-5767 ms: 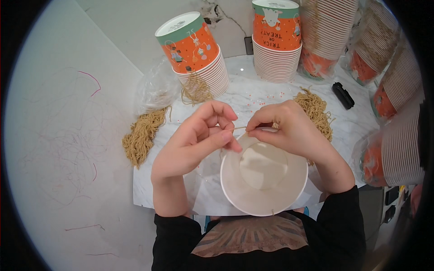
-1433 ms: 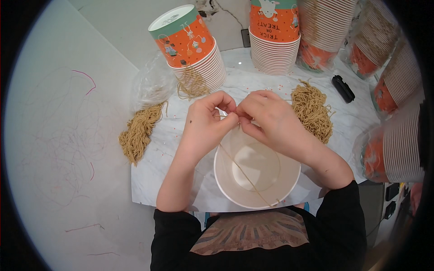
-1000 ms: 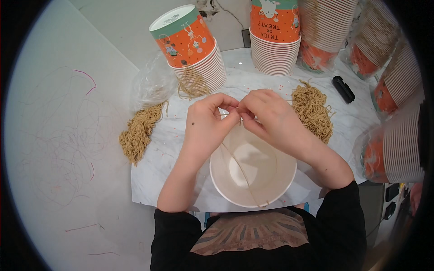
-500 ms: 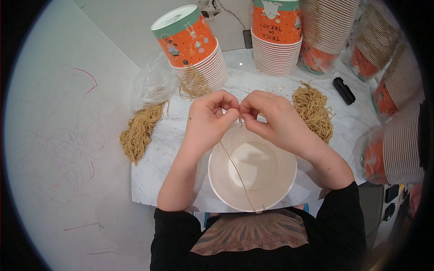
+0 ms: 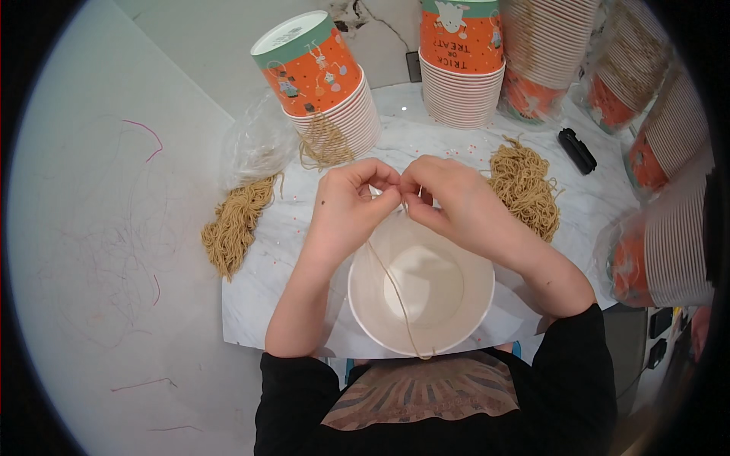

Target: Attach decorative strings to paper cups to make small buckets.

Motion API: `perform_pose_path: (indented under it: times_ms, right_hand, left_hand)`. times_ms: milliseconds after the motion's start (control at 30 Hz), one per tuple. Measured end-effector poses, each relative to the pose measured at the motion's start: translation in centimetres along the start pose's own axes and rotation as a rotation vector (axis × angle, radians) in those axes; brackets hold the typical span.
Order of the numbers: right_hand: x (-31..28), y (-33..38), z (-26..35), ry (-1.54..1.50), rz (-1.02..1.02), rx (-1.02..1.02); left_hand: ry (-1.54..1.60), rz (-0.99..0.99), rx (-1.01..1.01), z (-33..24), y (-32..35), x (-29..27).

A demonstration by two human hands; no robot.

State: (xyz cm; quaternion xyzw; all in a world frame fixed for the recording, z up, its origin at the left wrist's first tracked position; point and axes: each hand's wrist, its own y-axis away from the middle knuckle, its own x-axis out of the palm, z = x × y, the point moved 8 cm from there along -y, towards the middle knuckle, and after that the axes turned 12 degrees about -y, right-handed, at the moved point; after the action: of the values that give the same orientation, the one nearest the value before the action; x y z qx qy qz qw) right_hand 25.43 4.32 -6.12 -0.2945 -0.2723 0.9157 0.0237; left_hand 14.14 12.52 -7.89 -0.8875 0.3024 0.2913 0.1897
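Note:
A white paper bucket [image 5: 475, 304] stands right in front of me, its open mouth facing up. One tan cord [image 5: 398, 289] crosses that mouth, from the near rim, where it shows a small knot or loop, up to my fingers. At the far rim my left hand [image 5: 356, 197] pinches the cord between thumb and forefinger. My right hand [image 5: 449, 196] pinches at the same spot, fingertips touching those of the left. The cord end between the fingertips is mostly hidden, and so is the far rim.
Tan cord bundles lie left [image 5: 237, 224] and right [image 5: 525, 188] on the marbled table [image 5: 285, 304]. Behind stand stacks of orange-printed buckets [image 5: 323, 72], with more bagged stacks [image 5: 677, 247] along the right. A clear plastic bag [image 5: 262, 144] and a black clip-like object [image 5: 577, 152] lie nearby.
The bucket has shifted slightly left. Both hands keep their pinch at the far rim, with the fingers moving only a little.

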Motion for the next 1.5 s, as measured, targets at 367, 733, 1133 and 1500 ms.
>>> perform_pose_path:
  times_ms: [367, 733, 1133, 1500]
  right_hand:
    - [-1.8, -0.8, -0.8, -0.482, -0.091, 0.125]
    - [-1.8, -0.7, -0.6, -0.632, 0.014, 0.215]
    - [-0.8, -0.6, -1.6, -0.908, 0.011, 0.347]
    - [-0.4, -0.4, -2.1, -0.866, -0.012, 0.328]
  left_hand:
    - [0.247, -0.191, 0.13, -1.4, 0.5, -1.0]
    - [0.353, -0.099, 0.108, -0.9, 0.3, -1.2]
    - [0.306, -0.116, 0.098, -1.2, 0.8, -2.0]
    - [0.268, -0.178, 0.074, -2.1, 1.0, -2.1]
